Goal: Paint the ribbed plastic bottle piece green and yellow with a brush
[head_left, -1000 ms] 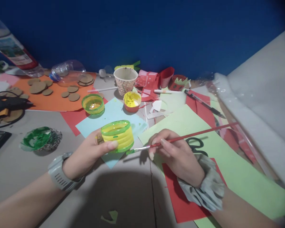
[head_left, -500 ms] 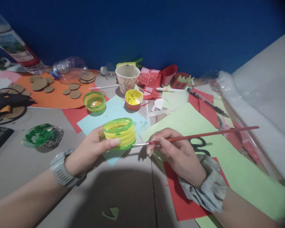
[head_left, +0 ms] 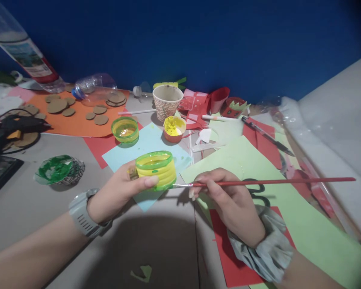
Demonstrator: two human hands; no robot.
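Ridged cup point(head_left: 160, 171), glossy, round; slim brush point(head_left: 289, 182) at lower edge.

READ: nothing legible | on tall clear plastic bottle point(head_left: 23, 49) at far left: printed label point(head_left: 28, 58) with blue-green picture, too blurred to make out wording | on pale paper cup point(head_left: 167, 106): all-over printed pattern | on red-pink paper strip point(head_left: 195, 101): white spots and marks, too small to tell as lettering

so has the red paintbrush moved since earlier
Yes: against the black scissors, the red paintbrush has swung its handle end rightward and lower in view.
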